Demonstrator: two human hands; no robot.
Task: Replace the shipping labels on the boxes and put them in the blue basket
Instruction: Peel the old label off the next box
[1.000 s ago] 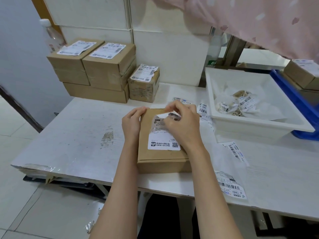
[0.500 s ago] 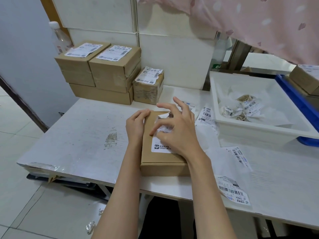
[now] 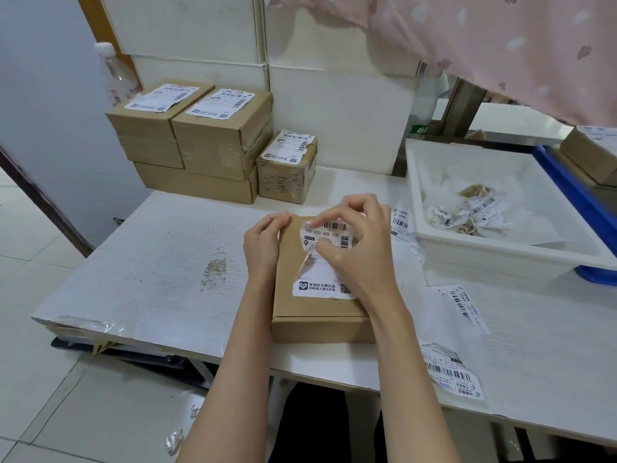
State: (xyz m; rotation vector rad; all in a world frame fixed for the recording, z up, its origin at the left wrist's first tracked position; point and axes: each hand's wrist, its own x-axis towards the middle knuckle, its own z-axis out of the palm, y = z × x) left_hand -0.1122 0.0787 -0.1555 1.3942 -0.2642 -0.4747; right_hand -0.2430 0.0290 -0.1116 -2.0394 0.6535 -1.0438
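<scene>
A flat cardboard box lies near the table's front edge. On its top is a white shipping label, wrinkled and lifted along its upper part. My left hand grips the box's far left edge with curled fingers. My right hand is over the label and pinches its upper part between thumb and fingers, hiding the label's right side. The blue basket shows at the right edge with a labelled box inside.
A white tray of crumpled peeled labels stands right of the box. Loose labels lie on the table at the right. Stacked labelled boxes and a smaller one stand at the back left. Pink cloth hangs above.
My right hand went from spread flat over the label to curled, pinching its upper part, which now stands lifted and wrinkled. My left hand stays on the box's left edge.
</scene>
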